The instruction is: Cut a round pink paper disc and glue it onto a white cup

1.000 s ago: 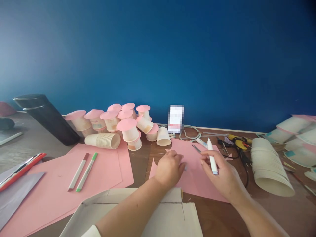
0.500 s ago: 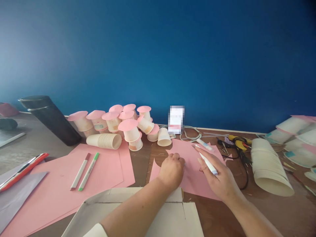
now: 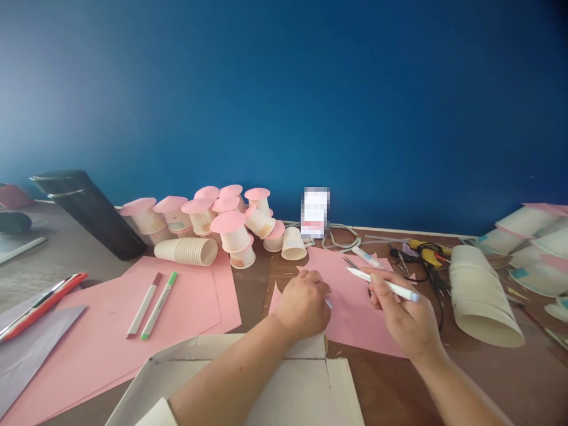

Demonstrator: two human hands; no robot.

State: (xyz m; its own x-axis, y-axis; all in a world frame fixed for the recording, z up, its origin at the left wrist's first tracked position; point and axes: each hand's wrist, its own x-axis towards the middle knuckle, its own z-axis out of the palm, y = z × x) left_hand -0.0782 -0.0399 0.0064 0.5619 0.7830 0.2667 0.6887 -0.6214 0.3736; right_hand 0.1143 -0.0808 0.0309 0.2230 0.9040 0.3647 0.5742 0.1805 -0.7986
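Observation:
My right hand (image 3: pixel 402 316) is closed round a white marker (image 3: pixel 386 286) with a pale blue end, held almost level with its tip pointing left over a cut pink paper sheet (image 3: pixel 355 307). My left hand (image 3: pixel 305 305) rests curled on the same sheet's left part, pinching something small and white that I cannot make out. A second white pen (image 3: pixel 366 257) and small scissors (image 3: pixel 351 262) lie just beyond on the sheet's far edge.
Paper cups with pink round tops (image 3: pixel 231 228) cluster at the back, beside a lying cup stack (image 3: pixel 186 251). A large pink sheet (image 3: pixel 110 331) carries two markers (image 3: pixel 151 305). A white cardboard box (image 3: pixel 266 384) sits nearest. Cup stack (image 3: pixel 481 302), glue gun (image 3: pixel 428 253) and cables lie right.
My right hand has turned the marker from upright to nearly level, tip now pointing left. My left hand stayed curled on the pink sheet.

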